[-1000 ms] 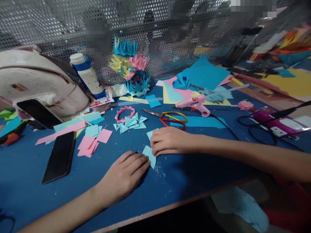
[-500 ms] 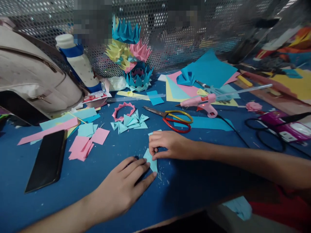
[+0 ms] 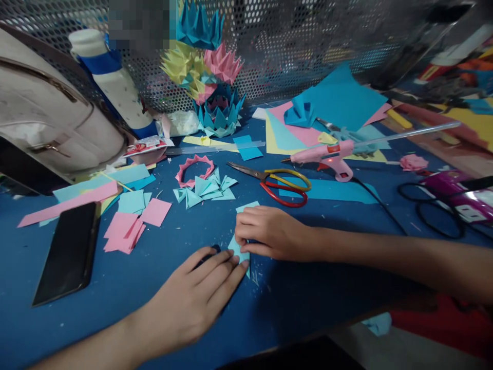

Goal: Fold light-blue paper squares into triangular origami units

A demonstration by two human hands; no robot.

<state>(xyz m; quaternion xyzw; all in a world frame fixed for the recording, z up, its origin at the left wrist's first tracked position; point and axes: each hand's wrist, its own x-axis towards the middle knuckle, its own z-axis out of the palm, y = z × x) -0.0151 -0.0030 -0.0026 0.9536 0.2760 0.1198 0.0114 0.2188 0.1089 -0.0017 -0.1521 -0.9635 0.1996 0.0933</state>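
A small piece of folded light blue paper [image 3: 242, 252] lies on the blue table, mostly covered by fingers. My left hand [image 3: 204, 293] rests on its lower left side, fingers stretched out and fingertips on the paper. From the right, my right hand [image 3: 269, 231] bends its fingers down onto the paper's upper part, closed, with the fingertips partly hidden. Another light blue paper square [image 3: 247, 206] peeks out behind my right hand. Farther back are a pile of folded light blue paper triangles [image 3: 208, 190] and a pink folded paper ring [image 3: 182, 172].
Scissors [image 3: 265, 177] and a pink glue gun [image 3: 327, 156] lie beyond my right hand, the gun's black cord running right. Pink paper squares [image 3: 122, 231] and a phone [image 3: 67, 252] are at left. Folded paper flowers [image 3: 219, 115], a bottle [image 3: 113, 82] and a bag [image 3: 57, 123] stand behind.
The view has shifted slightly. My left hand's fingers have drawn closer together on the paper, and one fingertip has moved up from its lower corner. My right hand stays on the paper.
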